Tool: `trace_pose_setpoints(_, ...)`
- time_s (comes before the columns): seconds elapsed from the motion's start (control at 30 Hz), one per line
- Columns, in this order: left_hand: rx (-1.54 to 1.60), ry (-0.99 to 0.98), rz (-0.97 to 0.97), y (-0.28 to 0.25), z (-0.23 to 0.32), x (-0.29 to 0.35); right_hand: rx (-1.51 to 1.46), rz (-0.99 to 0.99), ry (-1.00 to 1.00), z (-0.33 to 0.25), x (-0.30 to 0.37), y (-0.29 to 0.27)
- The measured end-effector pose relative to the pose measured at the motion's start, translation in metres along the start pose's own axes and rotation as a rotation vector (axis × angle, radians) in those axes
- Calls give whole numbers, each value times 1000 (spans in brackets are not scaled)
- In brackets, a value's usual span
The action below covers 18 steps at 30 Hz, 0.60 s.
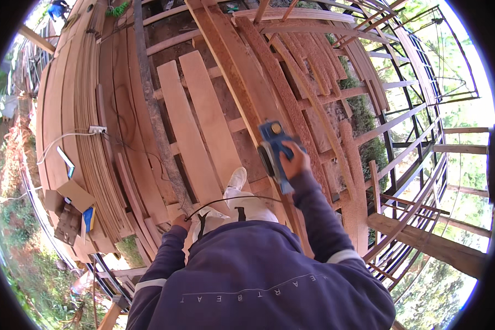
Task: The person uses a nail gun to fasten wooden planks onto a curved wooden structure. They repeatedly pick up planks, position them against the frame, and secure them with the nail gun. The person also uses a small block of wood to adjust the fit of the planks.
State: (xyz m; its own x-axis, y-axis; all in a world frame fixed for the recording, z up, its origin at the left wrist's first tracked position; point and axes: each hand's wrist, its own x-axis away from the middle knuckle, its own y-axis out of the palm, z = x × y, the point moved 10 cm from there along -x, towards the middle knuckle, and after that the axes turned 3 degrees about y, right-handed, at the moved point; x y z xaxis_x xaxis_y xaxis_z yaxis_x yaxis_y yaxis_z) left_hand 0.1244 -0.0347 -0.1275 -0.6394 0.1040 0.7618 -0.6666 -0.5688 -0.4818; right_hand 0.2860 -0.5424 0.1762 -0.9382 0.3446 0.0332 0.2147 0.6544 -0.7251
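Observation:
My right hand (296, 160) is wrapped round the handle of a blue electric planer (281, 175) with a yellowish front knob. The planer sits on a long reddish-brown plank (234, 60) that runs away from me, right of my legs. Low at my left side, my left hand (181, 221) is closed on a dark power cable (242, 197). That cable arcs across in front of my thighs toward the planer. Part of my left hand's fingers is hidden by its small size and angle.
Two pale boards (212, 110) lie across joists ahead of my shoe (236, 179). Stacked planks (74, 110) at left carry a white power strip (97, 130) and an opened cardboard box (78, 195). Shavings cover boards at right; a thick beam (429, 245) juts in. Another person (58, 10) is far left.

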Motion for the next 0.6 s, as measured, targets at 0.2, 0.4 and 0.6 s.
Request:
trace_pose_setpoints(0.2, -185, 19, 30, -56, 21, -65, -189, 132, 3, -29, -55, -49)
trace_pose_setpoints(0.4, -274, 472, 242, -124, 283, -96, -430, 243, 522, 46, 43, -125)
trace_pose_setpoints(0.6, -712, 1421, 306, -74, 569, -82, -529, 808, 721, 87, 205, -165)
